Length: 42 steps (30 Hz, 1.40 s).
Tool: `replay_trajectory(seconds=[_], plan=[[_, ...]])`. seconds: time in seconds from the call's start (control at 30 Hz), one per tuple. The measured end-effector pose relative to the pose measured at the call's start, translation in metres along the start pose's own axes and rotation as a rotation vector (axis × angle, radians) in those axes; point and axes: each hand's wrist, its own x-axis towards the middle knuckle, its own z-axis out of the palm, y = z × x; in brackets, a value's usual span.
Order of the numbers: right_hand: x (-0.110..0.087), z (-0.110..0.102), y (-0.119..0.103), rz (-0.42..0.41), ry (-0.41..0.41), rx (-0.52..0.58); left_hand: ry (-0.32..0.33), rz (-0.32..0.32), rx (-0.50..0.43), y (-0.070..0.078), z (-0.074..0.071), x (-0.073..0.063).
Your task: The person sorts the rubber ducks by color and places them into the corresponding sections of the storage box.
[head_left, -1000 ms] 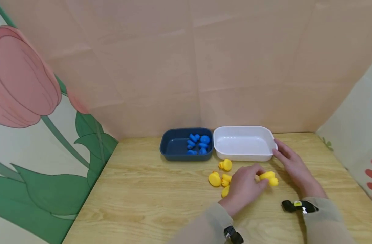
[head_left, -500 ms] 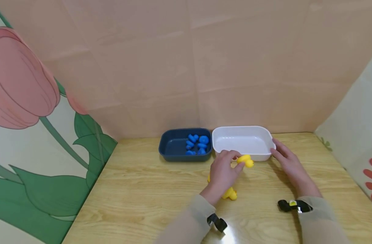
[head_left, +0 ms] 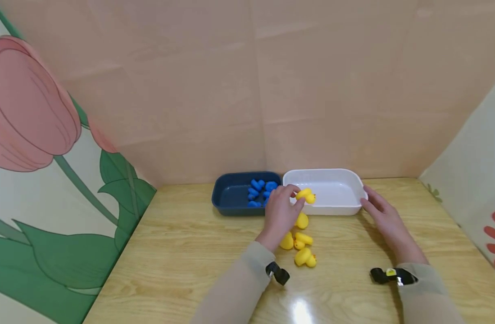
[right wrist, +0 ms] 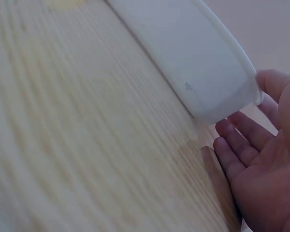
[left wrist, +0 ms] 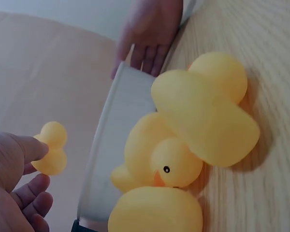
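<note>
My left hand (head_left: 279,213) pinches a yellow rubber duck (head_left: 306,195) between thumb and fingers, over the near left part of a white tray (head_left: 334,210). In the left wrist view the same duck (left wrist: 53,150) shows at the thumb tip. At the tray's right end is my right hand (head_left: 387,220), its thumb touching the rim and its other fingers loosely extended by the end wall, as the right wrist view shows. Several more yellow ducks lie on the table in front of the tray, among them one nearest me (head_left: 306,258) and one partly hidden duck (head_left: 287,241).
A dark blue tray (head_left: 231,210) stands directly left of the white one, with several small blue figures (head_left: 254,193) in it; my left hand hides part of them. Behind both trays rises a pinkish-brown backdrop (head_left: 190,112). The wooden table (head_left: 170,261) extends to the left.
My left hand has carried the yellow duck left and away from me, from the table to over the white tray. The right hand stays at the tray's end.
</note>
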Motion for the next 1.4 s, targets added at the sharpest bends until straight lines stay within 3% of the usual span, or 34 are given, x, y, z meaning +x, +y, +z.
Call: replay_trajectory(seconds=[0.53,1.07,1.4], plan=[[-0.002,0.001,0.0,0.003,-0.001,-0.008,-0.019,-0.023,0.111,-0.009,0.011,0.02],[-0.001,0.001,0.001,-0.007,0.006,-0.002,-0.025,-0.041,0.121,-0.013,0.014,0.019],[-0.001,-0.003,0.002,-0.006,-0.003,-0.037,-0.011,-0.042,0.061,-0.008,0.005,0.007]])
